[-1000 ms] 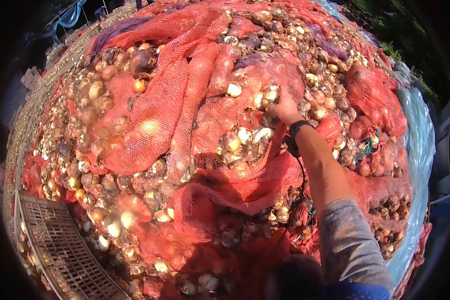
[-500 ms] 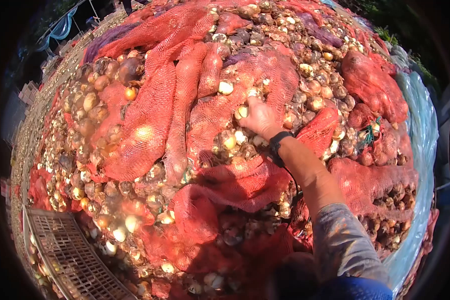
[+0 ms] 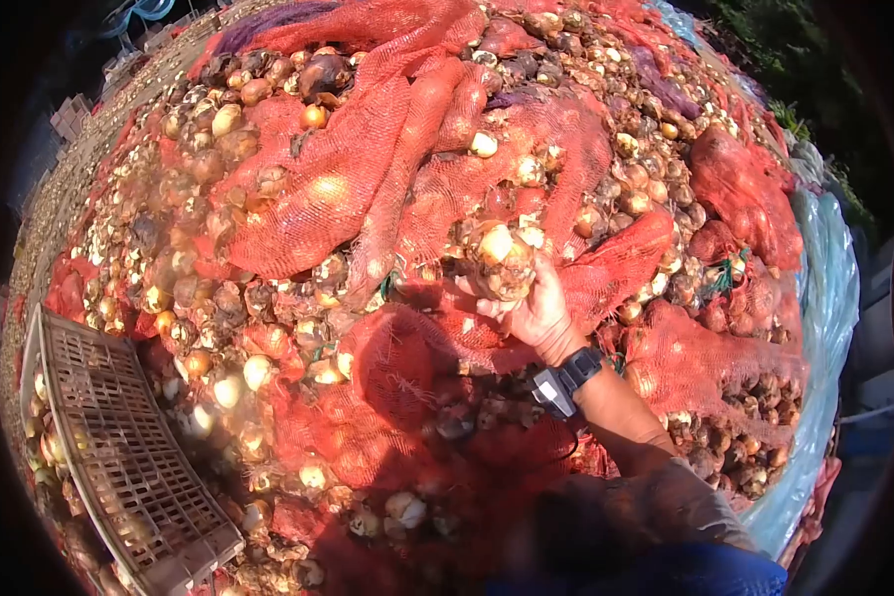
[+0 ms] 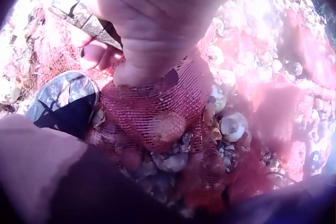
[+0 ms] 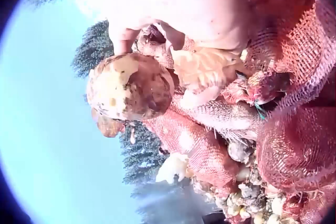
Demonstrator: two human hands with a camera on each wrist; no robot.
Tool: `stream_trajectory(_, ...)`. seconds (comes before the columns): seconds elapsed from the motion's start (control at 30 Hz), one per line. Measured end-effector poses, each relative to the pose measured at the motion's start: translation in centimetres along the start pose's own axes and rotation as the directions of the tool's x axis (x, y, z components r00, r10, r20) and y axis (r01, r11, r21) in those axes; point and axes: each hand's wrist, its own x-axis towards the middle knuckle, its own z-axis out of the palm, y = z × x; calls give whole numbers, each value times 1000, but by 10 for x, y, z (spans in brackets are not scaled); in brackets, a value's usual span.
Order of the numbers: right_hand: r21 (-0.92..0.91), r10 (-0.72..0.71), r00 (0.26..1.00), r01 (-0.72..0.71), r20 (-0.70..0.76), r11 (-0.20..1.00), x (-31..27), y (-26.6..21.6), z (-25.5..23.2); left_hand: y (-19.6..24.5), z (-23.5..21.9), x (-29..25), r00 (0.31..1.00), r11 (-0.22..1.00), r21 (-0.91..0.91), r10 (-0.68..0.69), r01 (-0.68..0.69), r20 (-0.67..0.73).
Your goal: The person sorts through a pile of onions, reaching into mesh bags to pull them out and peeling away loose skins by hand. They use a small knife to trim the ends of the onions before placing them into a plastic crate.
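In the head view my right hand, palm partly up, holds an onion with pale patches and brown flaky skin above the heap. The right wrist view shows this onion close up, fingers at its side and a loose papery skin beside it. My left hand is outside the head view. Its own wrist view has it with fingers loosely bent over red mesh netting, nothing visible in them. Around the right hand lie red mesh sacks and many loose onions.
A slatted plastic crate stands tilted at the lower left. Blue plastic sheeting borders the heap on the right. A folded red net lies in front of me, and a camouflage-patterned shoe shows beside the left hand.
My right hand has come from among the onions farther back toward me, and now lifts an onion with the palm turned up. The head view has shifted slightly.
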Motion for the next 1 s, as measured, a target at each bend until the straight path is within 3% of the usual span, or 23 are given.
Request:
stream_trajectory(0.07,-79,-38,976,21,-216,997,-7,17,-15,-1,3,-3,1000,1000,-11,-4,3,-12)
stream_trajectory(0.13,91,98,984,-85,-148,992,-16,30,-19,-3,6,-8,1000,1000,-21,-6,6,-18)
stream_trajectory(0.23,72,92,967,-77,-237,994,-23,50,-15,-1,0,-10,1000,1000,-22,-2,1,-13)
stream_trajectory(0.33,-44,88,990,-93,-111,995,-29,57,-1,-2,1,-12,1000,1000,-26,-4,4,-23)
stream_trajectory(0.43,-181,33,992,-10,124,983,-32,58,-4,-2,1,-11,999,1000,-30,-6,5,-32)
stream_trajectory(0.53,-339,-33,999,41,30,940,-38,63,11,-3,-2,-8,999,1000,-27,-5,4,-49)
stream_trajectory(0.6,-270,7,997,15,79,963,-36,61,-13,-5,-6,-4,998,1000,-19,5,-6,-59)
stream_trajectory(0.67,-346,18,997,8,69,938,-37,63,-17,-7,-10,3,997,1000,0,13,-13,-72)
stream_trajectory(0.7,-429,-47,992,-9,-120,903,-39,71,-2,-6,-9,5,997,1000,13,8,-7,-71)
stream_trajectory(0.73,-443,63,997,-79,-50,893,-38,70,-3,-5,-7,2,998,1000,22,3,-1,-63)
stream_trajectory(0.77,-503,96,993,-117,-68,856,-38,78,6,-4,-8,1,999,999,-9,-31,31,-9)
stream_trajectory(0.8,-460,258,965,-250,-46,852,-37,82,16,-2,-8,1,997,997,-36,-65,67,46)
stream_trajectory(0.87,-413,237,958,-285,-163,865,-24,116,47,1,-6,4,989,992,-70,-95,104,117)
stream_trajectory(0.9,-400,232,953,-294,-197,868,-12,130,61,0,-1,6,988,987,-91,-125,132,87)
stream_trajectory(0.93,-526,384,923,-342,-31,779,7,142,72,-2,4,9,994,989,-120,-76,85,73)
stream_trajectory(0.97,-648,528,843,-348,101,678,23,148,83,-2,6,10,998,990,-141,-19,29,68)
stream_trajectory(1.0,-419,620,660,-463,425,781,39,169,118,1,4,9,998,990,-138,-20,28,63)
